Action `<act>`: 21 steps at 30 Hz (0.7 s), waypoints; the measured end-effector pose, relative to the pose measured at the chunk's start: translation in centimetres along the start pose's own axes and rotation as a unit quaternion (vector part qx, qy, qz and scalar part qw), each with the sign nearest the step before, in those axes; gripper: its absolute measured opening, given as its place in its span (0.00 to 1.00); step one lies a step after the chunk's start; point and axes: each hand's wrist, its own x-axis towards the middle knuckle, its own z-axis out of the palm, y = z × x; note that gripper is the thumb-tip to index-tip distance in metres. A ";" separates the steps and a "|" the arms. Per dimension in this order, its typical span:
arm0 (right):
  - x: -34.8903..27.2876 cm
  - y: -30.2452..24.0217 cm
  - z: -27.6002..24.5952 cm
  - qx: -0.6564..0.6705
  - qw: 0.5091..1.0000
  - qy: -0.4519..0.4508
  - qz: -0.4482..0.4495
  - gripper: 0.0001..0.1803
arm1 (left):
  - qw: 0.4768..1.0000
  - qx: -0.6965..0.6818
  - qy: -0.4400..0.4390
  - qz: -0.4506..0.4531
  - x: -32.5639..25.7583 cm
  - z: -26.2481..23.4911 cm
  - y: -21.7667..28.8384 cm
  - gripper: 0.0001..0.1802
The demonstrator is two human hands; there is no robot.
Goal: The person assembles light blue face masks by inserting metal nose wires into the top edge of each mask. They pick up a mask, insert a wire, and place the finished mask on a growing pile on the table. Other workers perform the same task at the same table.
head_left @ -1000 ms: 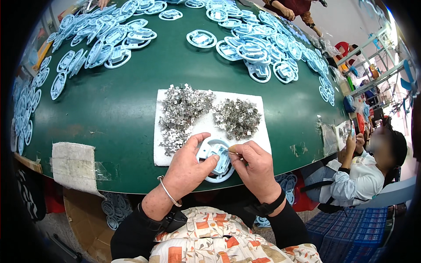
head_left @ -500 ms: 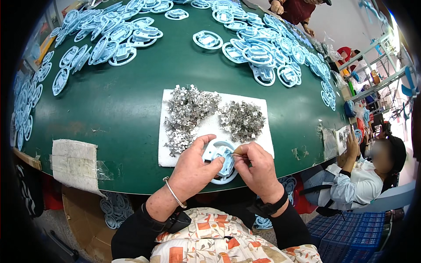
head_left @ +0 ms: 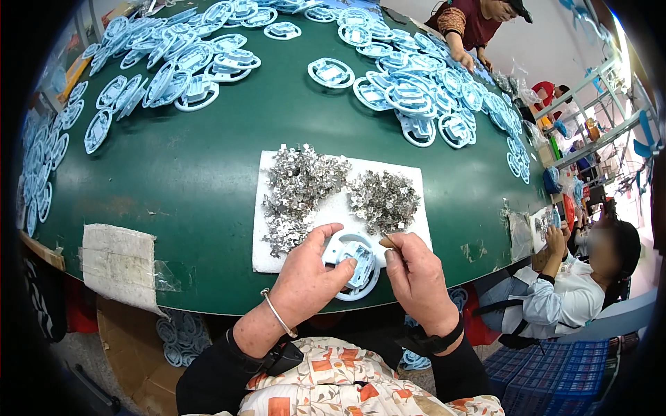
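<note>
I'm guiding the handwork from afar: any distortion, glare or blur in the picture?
Head view: the near edge of the green table bows, and the corners go black; head view, upper right: a bright strip looks washed out; head view, centre: the left hand and blue part look fairly sharp, but the slim thing in the right hand is too small to identify.

Bright light is filling the scene, glaring at right; fisheye distortion is bowing the table (head_left: 201,187), blackening corners.
</note>
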 end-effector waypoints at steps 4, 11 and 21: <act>-0.9 0.3 -0.5 -0.053 0.998 -0.014 -0.042 0.16 | 1.000 0.011 0.003 0.007 -0.2 -0.1 0.3 0.31; -1.9 0.6 -1.3 -0.075 0.994 -0.067 -0.029 0.17 | 0.999 -0.036 -0.004 -0.009 -0.3 0.1 0.4 0.30; -2.6 3.2 1.2 0.279 0.948 0.027 0.154 0.17 | 0.977 -0.195 -0.081 -0.016 -0.7 -0.3 0.9 0.33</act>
